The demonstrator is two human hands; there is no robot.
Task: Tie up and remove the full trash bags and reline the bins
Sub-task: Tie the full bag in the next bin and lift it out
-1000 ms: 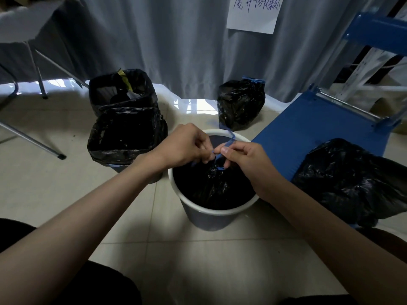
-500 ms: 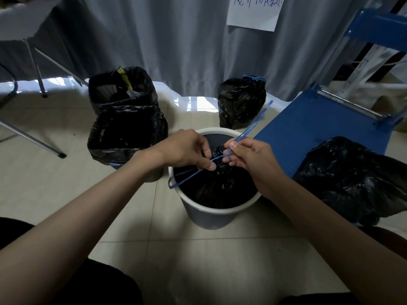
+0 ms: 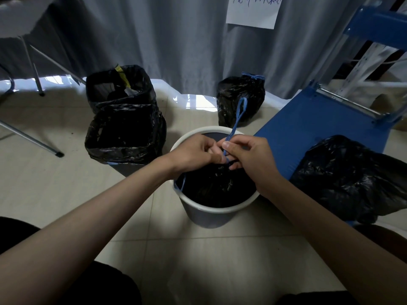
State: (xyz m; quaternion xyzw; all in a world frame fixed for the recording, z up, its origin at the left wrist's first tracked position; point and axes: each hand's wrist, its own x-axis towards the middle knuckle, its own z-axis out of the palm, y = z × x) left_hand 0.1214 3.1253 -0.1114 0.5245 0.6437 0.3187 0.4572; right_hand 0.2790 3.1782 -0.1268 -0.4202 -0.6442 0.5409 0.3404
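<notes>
A round white bin (image 3: pixel 211 209) stands on the tiled floor in front of me, holding a black trash bag (image 3: pixel 215 186) gathered at its top. Over the bin's mouth my left hand (image 3: pixel 193 154) and my right hand (image 3: pixel 248 157) meet, both pinching the bag's blue drawstring (image 3: pixel 236 119). One loop of the string sticks up and away from my right fingers; another loop hangs over the bin's left rim. The knot itself is hidden between my fingers.
Two bins lined with black bags (image 3: pixel 125 133) stand at the left, the rear one (image 3: pixel 119 84) holding rubbish. A tied black bag (image 3: pixel 241 97) sits by the grey curtain. A blue flat cart (image 3: pixel 326 124) at the right carries another black bag (image 3: pixel 352 179). Metal table legs (image 3: pixel 30 139) cross the far left.
My hands have drawn closer together over the bag's neck. The long loop that stretched out to the lower left is now shorter, and the other loop points more upright.
</notes>
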